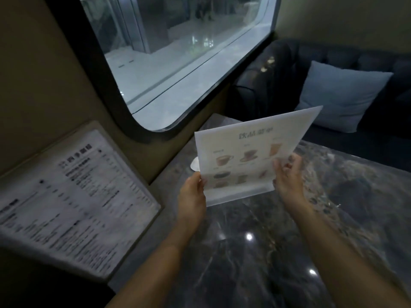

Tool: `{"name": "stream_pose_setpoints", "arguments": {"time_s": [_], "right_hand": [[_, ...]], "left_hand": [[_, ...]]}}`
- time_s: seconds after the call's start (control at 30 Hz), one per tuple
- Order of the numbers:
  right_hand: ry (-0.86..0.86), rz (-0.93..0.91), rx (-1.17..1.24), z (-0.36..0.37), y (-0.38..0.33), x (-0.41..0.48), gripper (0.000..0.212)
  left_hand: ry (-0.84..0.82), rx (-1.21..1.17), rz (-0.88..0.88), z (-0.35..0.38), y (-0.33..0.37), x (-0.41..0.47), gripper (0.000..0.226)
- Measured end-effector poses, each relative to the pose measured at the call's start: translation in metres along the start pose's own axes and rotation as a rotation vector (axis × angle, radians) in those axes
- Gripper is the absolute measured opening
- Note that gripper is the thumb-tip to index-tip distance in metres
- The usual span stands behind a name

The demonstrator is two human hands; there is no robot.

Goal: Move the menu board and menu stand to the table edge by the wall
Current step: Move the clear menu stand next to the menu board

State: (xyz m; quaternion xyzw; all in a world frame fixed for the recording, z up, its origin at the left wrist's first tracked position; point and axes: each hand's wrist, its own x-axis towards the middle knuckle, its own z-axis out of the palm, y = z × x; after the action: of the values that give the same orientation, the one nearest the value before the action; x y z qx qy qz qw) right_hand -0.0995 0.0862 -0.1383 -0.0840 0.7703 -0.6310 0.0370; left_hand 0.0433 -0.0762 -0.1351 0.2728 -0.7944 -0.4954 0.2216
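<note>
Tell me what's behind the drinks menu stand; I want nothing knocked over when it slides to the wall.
A small white object peeks out past the menu stand beside the left hand. It is mostly hidden, so I cannot identify it.

Menu stand [249, 158]: clear acrylic, drinks pictured, upright and tilted, mid-tabletop. Menu board [73, 196]: printed sheet, leaning on wall at left.

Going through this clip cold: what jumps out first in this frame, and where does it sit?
The eye lands on the pale menu stand with drink pictures, held tilted over the dark marble table at centre, the left hand and right hand each with a grip on a side edge. Next comes the large text-covered menu board leaning against the wall at lower left, under the rounded window.
</note>
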Motion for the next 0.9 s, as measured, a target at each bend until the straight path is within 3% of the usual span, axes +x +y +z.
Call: {"name": "stream_pose_setpoints", "arguments": {"time_s": [0.27, 0.63, 0.8, 0.9], "right_hand": [[-0.084, -0.030, 0.096, 0.077, -0.015, 0.025, 0.027], [-0.185, -0.034, 0.141, 0.143, -0.012, 0.060, 0.043], [-0.194, -0.026, 0.164, 0.159, -0.020, 0.068, 0.033], [-0.217, -0.006, 0.188, 0.163, -0.024, 0.066, 0.031]], "left_hand": [[0.097, 0.140, -0.106, -0.035, -0.027, 0.041, 0.019], [0.126, 0.115, -0.134, -0.069, -0.038, 0.060, 0.024], [0.068, 0.203, -0.032, -0.100, -0.024, 0.071, 0.001], [0.123, 0.257, 0.117, -0.119, -0.007, 0.073, 0.007]]}}
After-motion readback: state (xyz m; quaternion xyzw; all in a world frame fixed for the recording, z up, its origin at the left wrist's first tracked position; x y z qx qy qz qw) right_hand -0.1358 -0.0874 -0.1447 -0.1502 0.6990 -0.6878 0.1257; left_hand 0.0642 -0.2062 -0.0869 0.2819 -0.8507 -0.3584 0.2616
